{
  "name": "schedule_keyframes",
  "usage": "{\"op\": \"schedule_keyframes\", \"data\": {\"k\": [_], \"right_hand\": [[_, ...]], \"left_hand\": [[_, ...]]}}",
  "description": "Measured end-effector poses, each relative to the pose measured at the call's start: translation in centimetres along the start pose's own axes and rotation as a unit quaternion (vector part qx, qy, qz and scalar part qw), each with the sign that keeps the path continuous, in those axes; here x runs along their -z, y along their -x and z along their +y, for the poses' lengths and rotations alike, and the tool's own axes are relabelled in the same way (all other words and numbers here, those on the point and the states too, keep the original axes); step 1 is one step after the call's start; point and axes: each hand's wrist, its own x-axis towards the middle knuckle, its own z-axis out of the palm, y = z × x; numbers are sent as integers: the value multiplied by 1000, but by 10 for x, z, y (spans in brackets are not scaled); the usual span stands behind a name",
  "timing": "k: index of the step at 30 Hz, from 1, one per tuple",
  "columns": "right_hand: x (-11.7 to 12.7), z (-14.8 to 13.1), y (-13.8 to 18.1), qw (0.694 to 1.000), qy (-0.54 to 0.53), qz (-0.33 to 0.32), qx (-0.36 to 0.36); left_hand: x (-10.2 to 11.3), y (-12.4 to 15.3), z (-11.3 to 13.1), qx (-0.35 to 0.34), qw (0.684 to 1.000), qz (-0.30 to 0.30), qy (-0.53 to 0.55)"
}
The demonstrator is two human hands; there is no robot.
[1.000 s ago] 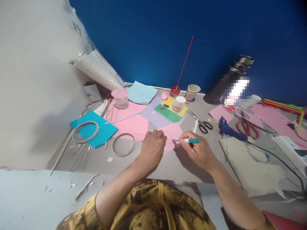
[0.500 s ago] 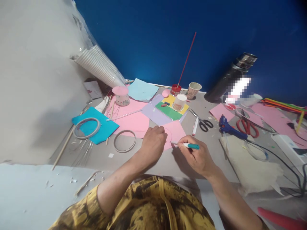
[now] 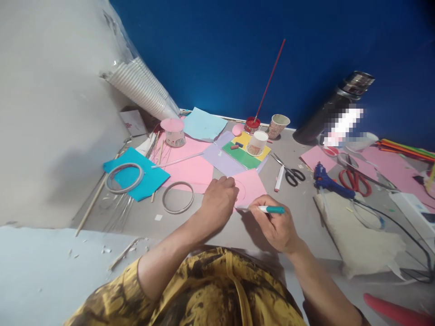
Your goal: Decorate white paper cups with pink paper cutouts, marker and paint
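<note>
My right hand (image 3: 273, 224) is closed round a white marker with a teal end (image 3: 268, 209), its tip resting on the near edge of a pink paper sheet (image 3: 253, 186). A curved line is drawn on that sheet. My left hand (image 3: 219, 201) is curled knuckles-up and presses down on the left part of the same sheet; whatever lies under its fingers is hidden. Both forearms reach out from my yellow patterned shirt.
On the grey table lie two tape rings (image 3: 177, 197), teal paper (image 3: 146, 174), a larger pink sheet (image 3: 190, 167), paper cups (image 3: 257, 142), black scissors (image 3: 292, 174), a blue glue gun (image 3: 328, 183), red scissors (image 3: 355, 181), a dark flask (image 3: 336, 108) and a sleeve of stacked cups (image 3: 142, 88).
My right hand has carried the marker tip leftward and nearer along the pink sheet's edge. My left hand stays pressed on the sheet. The view has shifted slightly.
</note>
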Motion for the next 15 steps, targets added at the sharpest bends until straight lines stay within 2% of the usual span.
{"op": "schedule_keyframes", "data": {"k": [9,15], "right_hand": [[10,12,-3,997,43,48,-52],[5,7,-5,998,-3,26,-49]], "left_hand": [[1,1,1,-1,1000,2,4],[0,0,0,5,1000,-1,6]]}}
